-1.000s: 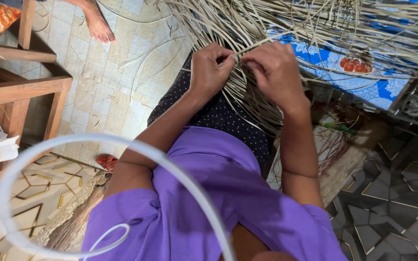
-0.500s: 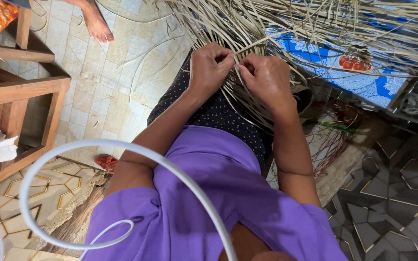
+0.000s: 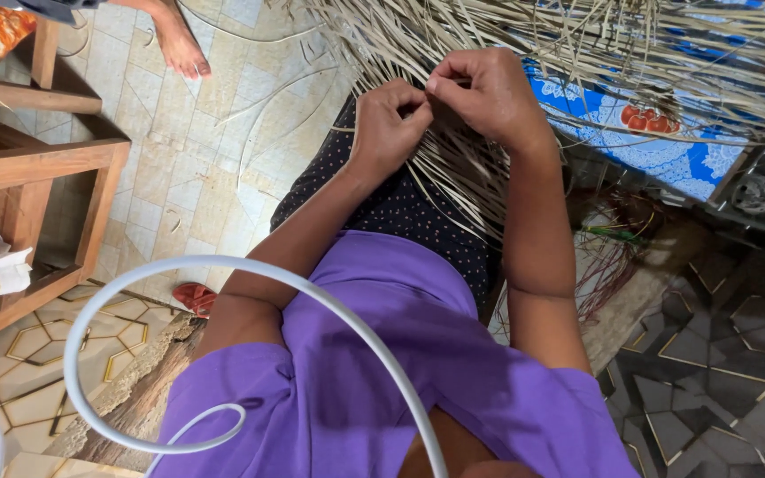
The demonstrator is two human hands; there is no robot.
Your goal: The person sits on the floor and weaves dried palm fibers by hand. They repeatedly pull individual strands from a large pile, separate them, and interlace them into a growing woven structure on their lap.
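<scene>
Both hands work close together over a sheaf of pale dried reed strips [image 3: 453,168] that fans out across my lap and the floor. My left hand [image 3: 389,126] is closed, pinching strands between thumb and fingers. My right hand [image 3: 487,93] is closed too, gripping strands right beside the left, knuckles up. The fingertips of both hands nearly touch. Below them lie my dark dotted skirt [image 3: 400,208] and purple top [image 3: 382,372].
A wooden bench frame [image 3: 37,164] stands at the left with cloth and paper on it. Another person's bare foot [image 3: 177,40] rests on the tiled floor at top left. A blue patterned mat [image 3: 666,146] lies under the reeds at right. A white cable [image 3: 223,274] loops near the camera.
Both hands have shifted slightly up and closer together on the strands; the view has tilted a little, and the white cable loop has swung.
</scene>
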